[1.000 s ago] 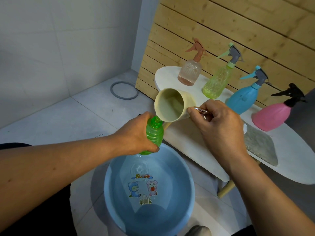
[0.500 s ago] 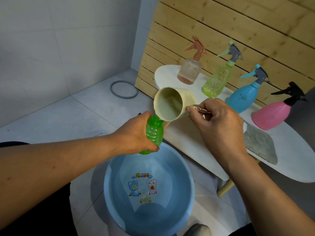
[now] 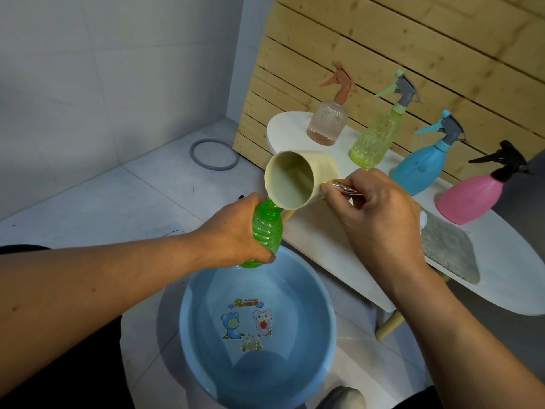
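**Desk:** What sits at the centre, and which way does it point?

**Photographer:** One green ribbed translucent plastic bottle [image 3: 267, 231], capless, held over the far rim of one round light-blue plastic basin [image 3: 309, 287] that stands on the tiled floor. Its long axis runs close to upright, leaning a little. The open neck points up and away from the wearer, and the base points down toward the basin.

**Desk:** And the hands?

**Photographer:** The left hand [image 3: 236, 234] is wrapped round the bottle's body, fingers curled over the ribs. The right hand [image 3: 380, 211] pinches the shiny metal handle [image 3: 343, 185] of one cream plastic cup [image 3: 298, 178]. The cup is tipped on its side, its mouth facing left and toward the camera. Its lower lip is at the bottle's neck; whether the two touch cannot be told.

**Desk:** Count the rest.

**Photographer:** Four spray bottles stand upright in a row on one white oval worktop [image 3: 324, 234], in front of a pale wooden slat panel [image 3: 413, 54]. From left to right:
- a clear pinkish ribbed spray bottle with a terracotta trigger [image 3: 326, 122]
- a yellow-green spray bottle with a grey trigger [image 3: 373, 143]
- a blue spray bottle [image 3: 418, 172]
- a pink spray bottle with a black trigger [image 3: 469, 199]

One grey cloth [image 3: 445, 252] lies flat at the worktop's near edge, just right of the right hand. One grey ring [image 3: 213, 154] lies on the floor by the wall, well apart from the basin.
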`<action>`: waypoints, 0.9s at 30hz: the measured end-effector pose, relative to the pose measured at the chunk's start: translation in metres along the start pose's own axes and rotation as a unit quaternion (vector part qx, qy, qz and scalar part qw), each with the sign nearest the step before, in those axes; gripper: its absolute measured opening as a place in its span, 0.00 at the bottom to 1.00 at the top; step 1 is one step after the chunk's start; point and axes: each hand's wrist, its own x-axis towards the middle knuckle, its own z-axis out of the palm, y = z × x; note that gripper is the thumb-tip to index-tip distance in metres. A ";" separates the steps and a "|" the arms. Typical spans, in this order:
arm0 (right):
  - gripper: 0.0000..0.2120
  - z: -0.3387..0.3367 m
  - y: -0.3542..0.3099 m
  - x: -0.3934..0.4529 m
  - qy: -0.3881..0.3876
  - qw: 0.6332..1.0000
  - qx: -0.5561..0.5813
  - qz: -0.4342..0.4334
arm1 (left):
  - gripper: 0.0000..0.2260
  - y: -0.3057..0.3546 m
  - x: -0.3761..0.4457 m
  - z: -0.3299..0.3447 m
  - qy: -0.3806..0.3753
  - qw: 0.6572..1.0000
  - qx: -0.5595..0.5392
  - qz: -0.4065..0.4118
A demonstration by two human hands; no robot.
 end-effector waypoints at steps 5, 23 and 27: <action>0.15 0.000 0.001 0.000 0.004 1.000 -0.007 -0.011 | 0.39 0.000 0.000 0.000 0.000 1.000 -0.002 0.003; 0.16 0.002 0.003 -0.002 0.008 1.000 -0.012 -0.018 | 0.38 0.000 0.000 0.000 0.003 1.000 0.002 -0.002; 0.15 0.001 0.002 -0.002 0.008 1.000 -0.016 -0.025 | 0.37 0.000 -0.001 0.000 0.004 1.000 0.002 -0.005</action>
